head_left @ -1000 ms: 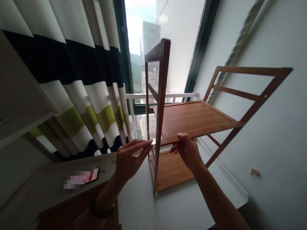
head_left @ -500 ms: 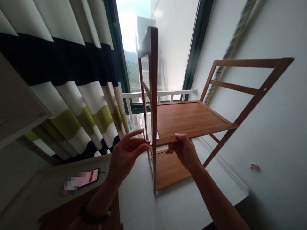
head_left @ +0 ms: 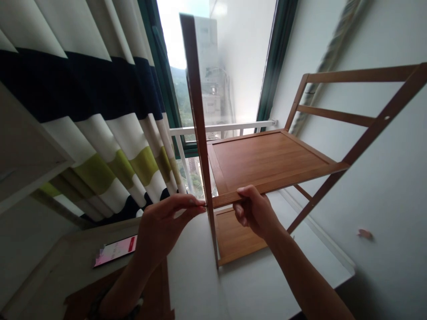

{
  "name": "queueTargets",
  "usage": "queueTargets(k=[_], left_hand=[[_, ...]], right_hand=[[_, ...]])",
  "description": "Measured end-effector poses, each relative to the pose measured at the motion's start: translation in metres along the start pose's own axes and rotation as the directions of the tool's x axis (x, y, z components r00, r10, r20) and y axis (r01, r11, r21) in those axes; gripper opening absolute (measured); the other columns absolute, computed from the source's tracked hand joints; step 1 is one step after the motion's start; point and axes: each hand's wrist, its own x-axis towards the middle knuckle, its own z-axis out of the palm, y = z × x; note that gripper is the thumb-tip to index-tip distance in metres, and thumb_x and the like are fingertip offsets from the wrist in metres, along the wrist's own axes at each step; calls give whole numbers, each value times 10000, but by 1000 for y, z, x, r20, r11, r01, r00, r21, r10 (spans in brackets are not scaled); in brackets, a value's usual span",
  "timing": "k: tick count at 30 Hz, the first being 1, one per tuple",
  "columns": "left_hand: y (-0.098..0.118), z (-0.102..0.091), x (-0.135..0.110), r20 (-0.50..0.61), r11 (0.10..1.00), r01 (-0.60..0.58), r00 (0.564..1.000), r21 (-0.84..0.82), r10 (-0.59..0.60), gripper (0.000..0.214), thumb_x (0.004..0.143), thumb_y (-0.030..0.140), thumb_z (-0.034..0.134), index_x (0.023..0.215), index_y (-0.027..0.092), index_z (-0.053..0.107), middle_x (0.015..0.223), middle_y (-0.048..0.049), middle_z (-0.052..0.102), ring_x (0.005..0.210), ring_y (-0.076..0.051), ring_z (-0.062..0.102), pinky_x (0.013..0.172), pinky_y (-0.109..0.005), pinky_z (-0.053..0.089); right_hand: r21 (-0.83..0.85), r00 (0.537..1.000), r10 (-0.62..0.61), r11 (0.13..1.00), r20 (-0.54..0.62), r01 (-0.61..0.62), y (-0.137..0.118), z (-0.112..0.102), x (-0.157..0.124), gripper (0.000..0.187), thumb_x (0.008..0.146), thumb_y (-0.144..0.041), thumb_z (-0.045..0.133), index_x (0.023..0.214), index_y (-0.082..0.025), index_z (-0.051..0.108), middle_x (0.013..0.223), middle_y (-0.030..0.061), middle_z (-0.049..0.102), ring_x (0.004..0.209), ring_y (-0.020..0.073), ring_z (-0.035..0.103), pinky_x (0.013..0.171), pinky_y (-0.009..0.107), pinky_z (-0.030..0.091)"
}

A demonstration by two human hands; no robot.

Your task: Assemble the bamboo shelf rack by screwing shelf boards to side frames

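A brown wooden rack stands before me, with an upper shelf board [head_left: 267, 160] between its side frames and a lower shelf board [head_left: 240, 235] beneath. My right hand [head_left: 255, 211] grips the front edge of the upper shelf board, thumb on top and fingers curled below. My left hand [head_left: 163, 226] is pinched against the outer face of the left side frame [head_left: 199, 111], level with that board's front corner. Its fingertips close on a thin metal hex key, now almost wholly hidden by them. The right side frame [head_left: 380, 120] leans outward toward the wall.
The rack rests on a white surface [head_left: 196, 275]. At left lie a phone [head_left: 116, 251] and a brown wooden panel [head_left: 156, 284]. Striped curtains [head_left: 100, 133] hang beside a window with a white railing [head_left: 227, 129]. A small hook [head_left: 364, 234] is on the right wall.
My left thumb and fingers, spread around the hex key before, have come together in a pinch. The left side frame's top has swung left in view. My right hand keeps its hold.
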Motion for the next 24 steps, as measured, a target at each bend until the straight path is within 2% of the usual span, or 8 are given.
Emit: queueTargets(k=[2,5,8,10,12,16,21,24], left_hand=[[-6,-2,0,21,980,-196,980,32,196,119,715,174,700,820,224,672,793,-8,723,729,-176,687,684,-305,594],[-17,-2,1,37,855,-516,857,57,514,270,701,92,695,912,257,668,940,-8,717,860,-192,675,712,-325,589],[-24,0,2,74,780,-613,790,125,609,415,672,26,697,1003,271,650,1057,-12,691,920,-189,663,741,-323,585],[-25,1,0,84,789,-605,796,103,600,430,676,12,688,1020,266,645,1080,-14,686,905,-178,671,742,-311,586],[-25,1,-4,70,834,-550,834,45,547,419,687,12,676,1017,267,646,1087,-9,687,887,-171,681,743,-302,588],[-23,1,-16,93,946,-285,949,-156,302,305,796,101,584,1048,259,651,1114,-39,674,957,-202,664,839,-365,562],[-25,10,-17,5,970,-21,1000,-244,23,249,730,146,682,952,257,680,1000,-14,719,879,-197,688,818,-378,573],[-29,13,-7,-54,982,-106,994,-154,98,198,716,175,700,907,225,690,926,-21,725,824,-177,689,767,-336,582]], right_hand=[[54,997,76,996,18,-77,-2,2,0,268,697,-287,518,465,-168,455,364,-22,515,242,65,404,236,153,265],[153,988,150,976,34,-154,-2,1,0,216,709,-256,510,517,-174,454,397,-27,543,261,66,433,254,144,313],[229,987,161,960,23,-162,0,-2,-1,210,721,-228,511,528,-173,449,425,-24,566,283,60,453,287,138,357],[244,990,140,960,16,-139,3,-3,-1,205,718,-220,515,527,-168,461,426,-18,573,285,63,458,295,142,371],[228,994,112,967,13,-112,4,-3,0,203,711,-223,516,521,-164,477,419,-10,574,280,72,459,293,155,380],[171,998,67,983,1,-66,5,0,2,239,702,-234,514,477,-159,477,403,1,567,262,83,449,277,176,376],[157,998,51,986,24,-54,5,-3,5,249,699,-246,526,473,-167,457,390,-5,558,257,76,434,272,165,355],[143,997,63,987,40,-69,4,-6,5,231,706,-244,522,497,-174,452,393,-6,560,262,81,439,273,165,356]])
